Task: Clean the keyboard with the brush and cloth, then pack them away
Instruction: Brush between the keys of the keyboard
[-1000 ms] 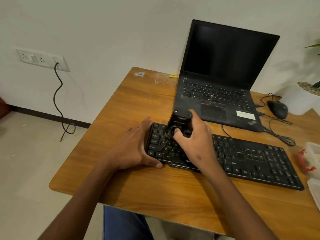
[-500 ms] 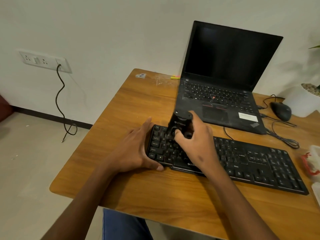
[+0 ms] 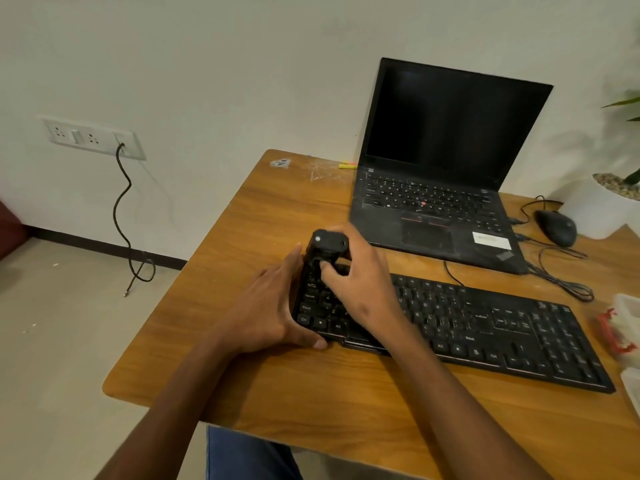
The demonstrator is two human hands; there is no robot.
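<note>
The right hand point(image 3: 360, 285) held its grip clamped on the black brush point(image 3: 325, 249) at the black keyboard's point(image 3: 485, 323) 10 o'clock corner; the left hand point(image 3: 273, 310), fingers straight, braced its 9 o'clock end on the table point(image 3: 242, 237).

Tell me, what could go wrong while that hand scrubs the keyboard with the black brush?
1. The right hand grips the brush at the keyboard's top-left corner, near the laptop; a wide sweep might bump it.
2. Only the left hand steadies the keyboard at its left end, so the far end could slide toward the cable.
</note>
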